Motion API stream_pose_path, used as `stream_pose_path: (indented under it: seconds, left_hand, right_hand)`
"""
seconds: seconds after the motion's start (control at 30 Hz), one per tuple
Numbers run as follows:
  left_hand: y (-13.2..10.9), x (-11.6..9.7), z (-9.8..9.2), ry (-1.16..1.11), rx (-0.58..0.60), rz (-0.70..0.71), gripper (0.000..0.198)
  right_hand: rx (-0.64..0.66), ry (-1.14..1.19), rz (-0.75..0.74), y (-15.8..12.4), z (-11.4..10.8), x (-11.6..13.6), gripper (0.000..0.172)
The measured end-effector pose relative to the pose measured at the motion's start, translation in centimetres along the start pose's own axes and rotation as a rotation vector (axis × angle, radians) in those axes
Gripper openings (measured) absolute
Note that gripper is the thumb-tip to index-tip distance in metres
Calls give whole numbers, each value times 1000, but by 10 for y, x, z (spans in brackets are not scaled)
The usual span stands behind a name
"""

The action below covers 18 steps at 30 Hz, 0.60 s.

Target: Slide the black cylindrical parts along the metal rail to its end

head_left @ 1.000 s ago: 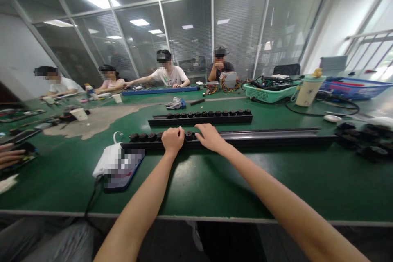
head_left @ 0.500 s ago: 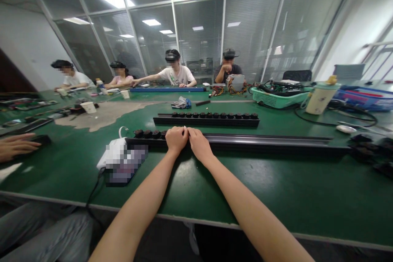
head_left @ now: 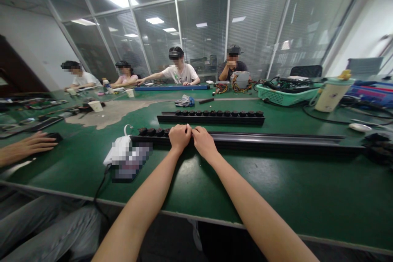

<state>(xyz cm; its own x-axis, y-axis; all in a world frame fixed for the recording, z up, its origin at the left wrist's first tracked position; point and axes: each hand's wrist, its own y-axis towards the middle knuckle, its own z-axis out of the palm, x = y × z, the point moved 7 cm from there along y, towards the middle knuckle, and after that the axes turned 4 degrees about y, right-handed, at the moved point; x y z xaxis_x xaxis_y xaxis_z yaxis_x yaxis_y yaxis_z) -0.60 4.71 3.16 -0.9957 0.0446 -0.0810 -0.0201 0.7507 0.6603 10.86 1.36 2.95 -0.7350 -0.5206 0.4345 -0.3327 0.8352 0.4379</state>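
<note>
- At the far left, a co-worker's hand point(head_left: 33, 146) lies over a dark object on the green surface point(head_left: 245, 196).
- A pale paper cup point(head_left: 96, 107) stands farther back.
- A white block point(head_left: 118, 150) with a black cord overlaps a blurred flat device point(head_left: 132, 167).
- A few black round parts point(head_left: 151, 132) sit in a row at the left end of the long black rail point(head_left: 276, 143), which lies crosswise in front of the person.
- The left hand point(head_left: 180, 137) is curled over the rail beside these parts; whether it grips one is hidden.
- The right hand point(head_left: 204, 141) is just beside it, fingers bent at the rail; I cannot tell what it holds.
- Behind both hands lies a shorter black rail point(head_left: 211, 120) carrying a row of similar parts.
- Right of the hands, the long rail's channel is bare.
- Farther right come a green basket point(head_left: 285, 96) of cables, a cream bottle point(head_left: 333, 96) and dark parts point(head_left: 380, 147) near the rail's end.
</note>
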Motion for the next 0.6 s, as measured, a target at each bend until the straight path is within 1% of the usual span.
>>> stream_pose_path:
  seconds: [0.2,0.6]
  left_hand:
    - [0,0,1,-6,-13,1,47]
    - [0,-1,0,15,-9,0,49]
  right_hand:
    - [-7,-11,31,-1,-5,-1,36]
    - [9,-52,7,-4,-8,-8,33]
